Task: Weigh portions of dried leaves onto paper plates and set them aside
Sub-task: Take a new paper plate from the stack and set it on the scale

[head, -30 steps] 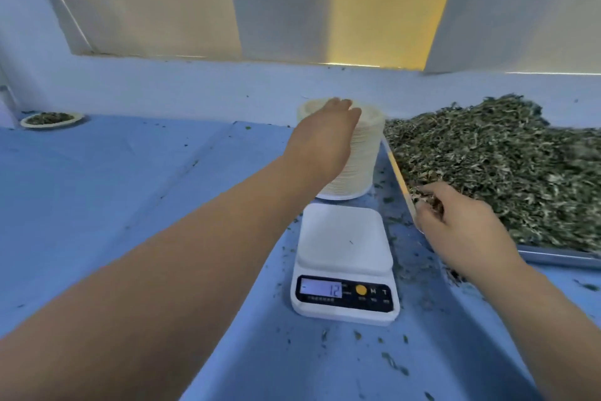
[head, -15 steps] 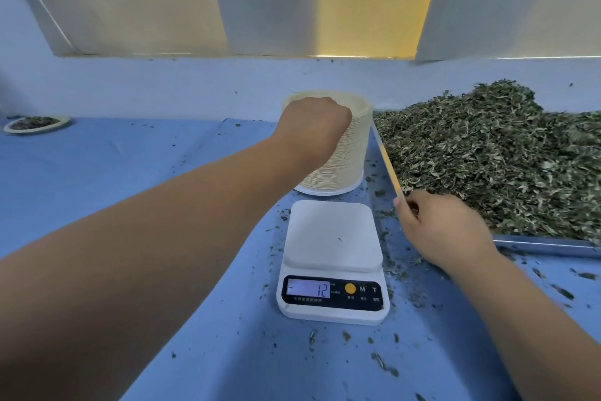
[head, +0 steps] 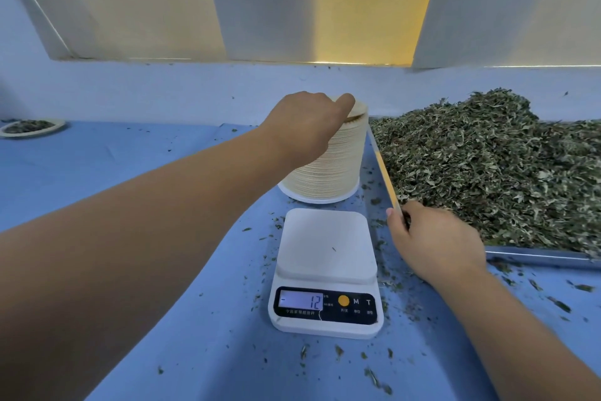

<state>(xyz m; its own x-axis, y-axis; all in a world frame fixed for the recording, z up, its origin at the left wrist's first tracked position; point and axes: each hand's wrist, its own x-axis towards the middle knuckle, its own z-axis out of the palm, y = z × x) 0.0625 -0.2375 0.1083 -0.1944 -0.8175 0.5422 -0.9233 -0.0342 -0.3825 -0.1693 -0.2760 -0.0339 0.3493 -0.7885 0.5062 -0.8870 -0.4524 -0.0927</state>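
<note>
Reaching across a smooth blue surface (head: 130,166), the left hand (head: 302,127) lies curled over the top of a tall stack of paper plates (head: 328,170), its fingers closed on the uppermost rim, which is lifted slightly off the ones beneath. The stack is a pale cream cylinder, finely ribbed down its side by the many thin plate edges, and it flares a little at its base where it meets the surface. Just near of it sits a white plastic kitchen scale (head: 325,270), a rounded square with a bare matte platform carrying one tiny leaf fleck; its black front panel holds a lit grey display reading minus 12, a round orange button and the letters M and T.

To the right, a shallow metal tray (head: 536,257) with a shiny thin rim holds a loose heap of dried leaves (head: 487,166), grey-green, crumpled and shredded, piled highest toward the far side. The right hand (head: 435,244) is closed over the tray's near left corner, thumb outside the rim and fingers curled inward among the leaves; whether it holds any leaves I cannot tell.

Small dry leaf crumbs lie scattered over the blue surface around the scale and tray. At the far left a single paper plate (head: 32,127) rests flat with a portion of leaves on it, well apart from everything else.
</note>
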